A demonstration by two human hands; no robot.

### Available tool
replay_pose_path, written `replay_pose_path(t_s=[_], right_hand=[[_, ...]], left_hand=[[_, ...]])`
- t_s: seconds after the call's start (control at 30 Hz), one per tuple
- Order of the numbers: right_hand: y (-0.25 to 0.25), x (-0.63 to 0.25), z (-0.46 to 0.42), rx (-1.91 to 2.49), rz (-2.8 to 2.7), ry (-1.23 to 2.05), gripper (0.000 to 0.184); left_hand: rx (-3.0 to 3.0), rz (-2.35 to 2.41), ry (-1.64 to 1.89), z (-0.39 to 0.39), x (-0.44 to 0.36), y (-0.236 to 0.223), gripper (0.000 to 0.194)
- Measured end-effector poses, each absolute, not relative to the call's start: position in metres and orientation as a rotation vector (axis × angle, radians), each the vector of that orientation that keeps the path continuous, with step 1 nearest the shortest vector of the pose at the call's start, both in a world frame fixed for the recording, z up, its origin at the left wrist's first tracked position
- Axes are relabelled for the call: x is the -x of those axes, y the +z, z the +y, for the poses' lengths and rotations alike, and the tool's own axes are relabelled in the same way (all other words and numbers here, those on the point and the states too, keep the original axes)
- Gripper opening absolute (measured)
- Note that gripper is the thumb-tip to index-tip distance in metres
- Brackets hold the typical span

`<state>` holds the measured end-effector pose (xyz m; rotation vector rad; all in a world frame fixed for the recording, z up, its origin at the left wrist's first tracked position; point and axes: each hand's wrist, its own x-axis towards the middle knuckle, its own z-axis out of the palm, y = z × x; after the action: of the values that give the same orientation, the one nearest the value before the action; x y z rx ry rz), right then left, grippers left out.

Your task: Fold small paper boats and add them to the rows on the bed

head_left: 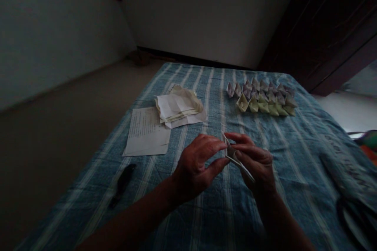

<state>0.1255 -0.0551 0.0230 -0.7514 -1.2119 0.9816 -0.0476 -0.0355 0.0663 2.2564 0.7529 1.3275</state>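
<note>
Two hands pinch folded paper (232,153) above striped blue bedsheet (294,172)
L hand (197,164) and R hand (256,160), wrists low, both grips pinched on it, mid-bed. Beyond: paper boats (260,96) in rows, 6 yellow in front, lilac-white behind too packed to count; 1 loose paper pile (178,106) overlapping 1 printed sheet (144,133).

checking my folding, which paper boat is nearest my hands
The pale yellow boat at the front row's left end, closest to your left hand and right hand; other yellow boats lie further right, lilac ones behind.
</note>
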Motion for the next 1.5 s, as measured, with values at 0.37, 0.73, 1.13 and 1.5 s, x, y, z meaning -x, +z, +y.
replay_pose_path(t_s=[0.37, 0.73, 1.13, 1.5], right_hand=[[0.021, -0.127, -0.052, 0.708, -1.304, 0.931, 0.014], [0.025, -0.128, -0.053, 0.712, -1.305, 0.866, 0.014], [0.02, -0.128, -0.051, 0.785, -1.181, 1.141, 0.036], [0.025, -0.122, -0.052, 0.947, -1.685, 0.468, 0.02]], left_hand=[[-2.434, 0.732, 1.263, -0.04, 0.052, 0.07, 0.011], [-2.428, 0.707, 1.25, -0.04, 0.049, 0.069, 0.01], [-2.621, 0.781, 1.255, -0.039, 0.055, 0.068, 0.012], [-2.667, 0.97, 1.298, -0.038, 0.06, 0.054, 0.009]])
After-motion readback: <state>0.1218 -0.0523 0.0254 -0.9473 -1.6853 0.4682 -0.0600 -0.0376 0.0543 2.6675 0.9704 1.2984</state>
